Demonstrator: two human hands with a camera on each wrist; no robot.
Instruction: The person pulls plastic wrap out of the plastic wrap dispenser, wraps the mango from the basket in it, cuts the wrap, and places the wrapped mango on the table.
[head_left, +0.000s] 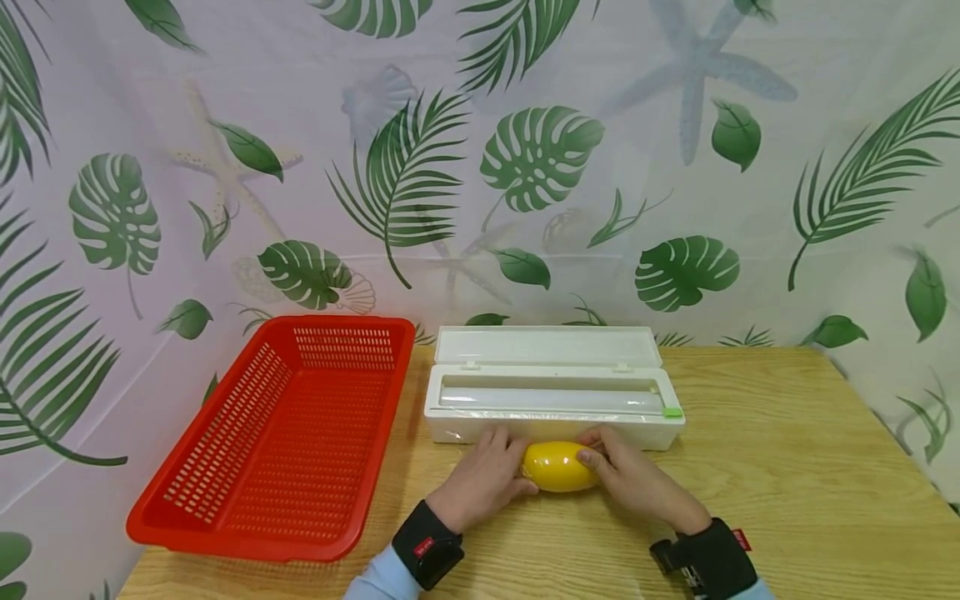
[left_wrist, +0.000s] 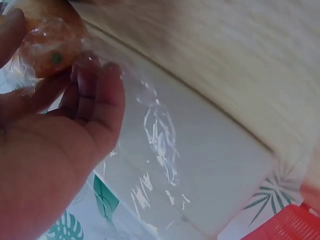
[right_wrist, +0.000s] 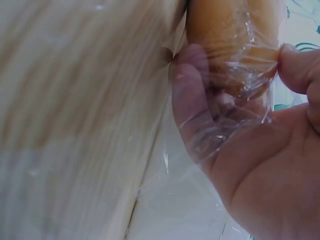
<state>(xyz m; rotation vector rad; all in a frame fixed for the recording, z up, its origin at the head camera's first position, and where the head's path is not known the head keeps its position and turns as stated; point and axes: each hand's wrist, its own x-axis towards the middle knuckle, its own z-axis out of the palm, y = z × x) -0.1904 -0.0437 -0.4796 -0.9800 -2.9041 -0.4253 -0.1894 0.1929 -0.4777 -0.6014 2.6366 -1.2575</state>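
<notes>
A glossy yellow oval fruit (head_left: 558, 467), its exact kind unclear, is wrapped in clear cling film just in front of the white cling film dispenser (head_left: 555, 431). My left hand (head_left: 483, 475) holds its left end between thumb and fingers; a small green spot shows on that end in the left wrist view. At the other end my right hand (head_left: 637, 479) grips the fruit, thumb on one side and fingers on the other. Loose cling film (right_wrist: 215, 137) lies over the right fingers and palm. In the left wrist view, crumpled film (left_wrist: 160, 135) stretches across the dispenser's white side.
The dispenser's lid (head_left: 547, 346) is raised at the back, and a film roll (head_left: 551, 400) lies inside. A green slider (head_left: 672, 412) sits at its right front edge. To the left stands a red plastic basket (head_left: 375, 442) on the wooden table (head_left: 780, 467). A leaf-patterned cloth hangs behind.
</notes>
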